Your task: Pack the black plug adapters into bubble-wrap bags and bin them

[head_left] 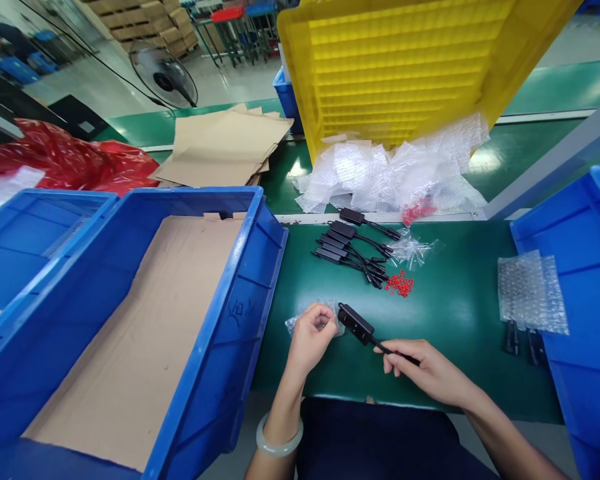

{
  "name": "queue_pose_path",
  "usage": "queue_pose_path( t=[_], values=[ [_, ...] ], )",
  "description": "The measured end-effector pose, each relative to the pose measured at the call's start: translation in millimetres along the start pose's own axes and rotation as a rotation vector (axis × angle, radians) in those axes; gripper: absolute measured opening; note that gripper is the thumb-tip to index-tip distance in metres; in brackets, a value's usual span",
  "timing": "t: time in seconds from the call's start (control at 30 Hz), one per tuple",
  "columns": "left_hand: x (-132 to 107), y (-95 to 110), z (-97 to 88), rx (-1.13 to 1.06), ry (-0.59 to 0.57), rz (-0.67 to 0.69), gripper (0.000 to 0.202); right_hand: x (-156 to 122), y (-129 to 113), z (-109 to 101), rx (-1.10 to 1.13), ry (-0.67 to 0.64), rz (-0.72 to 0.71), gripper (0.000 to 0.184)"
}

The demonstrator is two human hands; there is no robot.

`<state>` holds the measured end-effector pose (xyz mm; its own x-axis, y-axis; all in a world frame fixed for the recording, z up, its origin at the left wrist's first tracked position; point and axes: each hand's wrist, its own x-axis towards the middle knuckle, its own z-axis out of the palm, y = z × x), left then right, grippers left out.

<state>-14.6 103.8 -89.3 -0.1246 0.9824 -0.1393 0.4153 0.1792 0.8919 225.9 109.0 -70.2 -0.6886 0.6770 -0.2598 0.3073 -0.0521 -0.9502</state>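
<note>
My right hand (425,367) grips the cable of a small black box-shaped device (356,324), whose body points up and left toward my other hand. My left hand (314,337) is closed with thumb and fingertips together; what it pinches is hidden. Clear plastic (291,325) lies under and around those fingers. Beyond the hands, several similar black cabled devices (343,229) lie in a row on the green table (300,280). Beside their cable ends are a pile of small red rings (400,284) and some clear plastic pieces (411,250).
A blue bin (260,267) lined with cardboard stands at left. Bubble bags (375,170) are heaped before a tilted yellow tray (405,67). At right, bagged devices (530,293) rest against another blue bin (575,267). Cardboard sheets (225,147) lie at the back.
</note>
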Motion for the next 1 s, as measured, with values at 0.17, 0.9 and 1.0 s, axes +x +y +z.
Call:
queue_pose_path(
  t=[0.17, 0.9, 1.0],
  values=[
    [-12, 15, -2.4, -0.006, 0.074, 0.053, 0.006, 1, 0, 3, -0.044, -0.074, 0.007, 0.03],
    [-27, 41, -10.2, 0.457, -0.192, 0.529, 0.04, 2, -3, 0, -0.671, 0.066, -0.168, 0.047],
    [-18, 37, -18.9, 0.486, -0.286, 0.554, 0.02, -4, -4, -5, -0.739, 0.098, -0.178, 0.047]
  ],
)
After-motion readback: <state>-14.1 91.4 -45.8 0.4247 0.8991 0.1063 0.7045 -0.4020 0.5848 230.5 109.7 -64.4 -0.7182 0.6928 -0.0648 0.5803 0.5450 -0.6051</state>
